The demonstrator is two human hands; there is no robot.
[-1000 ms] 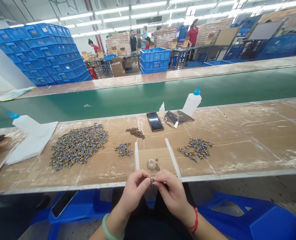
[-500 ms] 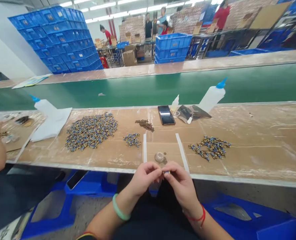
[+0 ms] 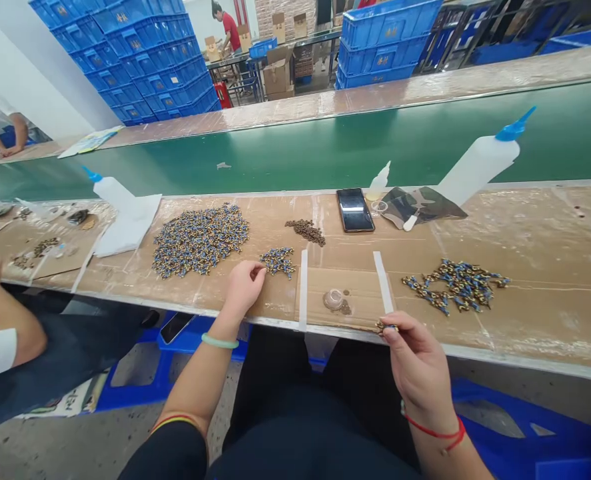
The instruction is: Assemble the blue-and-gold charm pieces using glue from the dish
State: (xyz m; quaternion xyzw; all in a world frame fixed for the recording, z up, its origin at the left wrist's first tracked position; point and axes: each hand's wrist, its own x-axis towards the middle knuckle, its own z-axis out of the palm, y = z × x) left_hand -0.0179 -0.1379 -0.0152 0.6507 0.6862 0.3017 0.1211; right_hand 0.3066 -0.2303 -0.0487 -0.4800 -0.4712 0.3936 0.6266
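My left hand [image 3: 242, 287] has its thumb and fingers pinched together at the left edge of a small group of blue-and-gold beads [image 3: 278, 261]; whatever is between the fingertips is hidden. At the table's front edge, my right hand [image 3: 420, 363] pinches a few small blue-and-gold beads [image 3: 386, 327] between thumb and fingers. Left of the small group spreads a large heap of the same beads [image 3: 200, 240]. Another pile [image 3: 460, 285] lies beyond my right hand. A small clear round dish [image 3: 334, 300] sits between two white tape strips, with small brown bits beside it.
Small brown pieces [image 3: 306, 231] lie behind the strips. Further back are a phone [image 3: 356, 210], a small dropper bottle [image 3: 379, 181], a dark pouch [image 3: 425, 207] and a large blue-tipped white bottle [image 3: 482, 167]. A second such bottle [image 3: 112, 192] rests on white paper. At left, another person's arm reaches over the table.
My hands, together over the front edge before, have come apart. The left has moved to the small bead group, the right out to the right with beads. The view has tilted down.
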